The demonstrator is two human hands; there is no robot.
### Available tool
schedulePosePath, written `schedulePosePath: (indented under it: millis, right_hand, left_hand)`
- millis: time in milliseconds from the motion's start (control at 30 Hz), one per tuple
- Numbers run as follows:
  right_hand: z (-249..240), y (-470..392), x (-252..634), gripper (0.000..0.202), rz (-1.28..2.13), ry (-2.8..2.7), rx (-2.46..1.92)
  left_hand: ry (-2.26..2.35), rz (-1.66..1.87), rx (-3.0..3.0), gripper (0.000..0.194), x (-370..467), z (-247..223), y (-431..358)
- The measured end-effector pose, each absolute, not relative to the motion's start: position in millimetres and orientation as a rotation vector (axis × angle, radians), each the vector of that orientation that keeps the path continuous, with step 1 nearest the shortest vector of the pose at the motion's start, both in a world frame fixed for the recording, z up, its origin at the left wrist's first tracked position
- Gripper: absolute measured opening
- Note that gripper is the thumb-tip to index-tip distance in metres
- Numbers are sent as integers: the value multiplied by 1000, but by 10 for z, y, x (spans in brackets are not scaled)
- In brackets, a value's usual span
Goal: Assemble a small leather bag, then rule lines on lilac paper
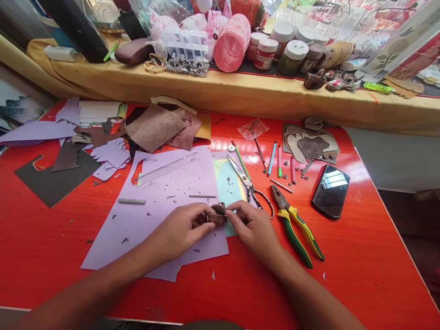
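Observation:
A small folded piece of brown leather (217, 219) with small holes is held up between both hands, just over the purple paper (178, 233). My left hand (185, 227) grips its left side, thumb in front and fingers behind. At its right edge, the thumb and index finger of my right hand (252, 224) pinch the leather. Some of its folds are hidden by my fingers. A thin metal rod (202, 196) lies on the paper just beyond my hands. Scissors (245, 176) rest to the upper right, and pliers (290, 215) with green and yellow handles lie right of my right hand.
A phone (331, 191) lies at the right of the red table (364, 256). Pens (272, 158) and small metal fasteners are scattered beyond the pliers. Leather sheets (156, 126), a ruler (168, 168) and cut paper (112, 153) lie left. Jars (265, 54) crowd the raised ledge behind.

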State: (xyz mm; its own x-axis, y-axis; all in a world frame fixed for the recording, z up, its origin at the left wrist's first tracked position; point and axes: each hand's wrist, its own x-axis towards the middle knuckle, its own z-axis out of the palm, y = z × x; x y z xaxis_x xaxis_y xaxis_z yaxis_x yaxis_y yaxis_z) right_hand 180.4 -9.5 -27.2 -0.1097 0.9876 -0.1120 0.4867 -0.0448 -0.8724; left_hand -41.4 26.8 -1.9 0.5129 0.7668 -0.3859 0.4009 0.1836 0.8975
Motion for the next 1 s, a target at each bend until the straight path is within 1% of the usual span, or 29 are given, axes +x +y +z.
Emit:
schedulePosePath:
  millis: [167, 400, 667, 833, 1000]
  right_hand:
    - [-275, -111, 1790, 24, 1104, -1645, -1558]
    - [-279, -109, 1791, 24, 1147, -1641, -1545]
    - [-298, -118, 1788, 23, 1123, -1657, -1551]
    - [-301, -123, 1778, 24, 1174, -1633, -1553]
    - [-281, -114, 1775, 24, 1160, -1621, -1556]
  left_hand:
    - [1149, 269, 1562, 20, -405, 0, 299]
    - [1125, 284, 1449, 24, -346, 16, 356]
    - [1094, 316, 1273, 22, -301, -30, 379]
    - [1118, 283, 1272, 27, -270, -38, 377]
    - [1125, 297, 1230, 22, -239, -4, 382]
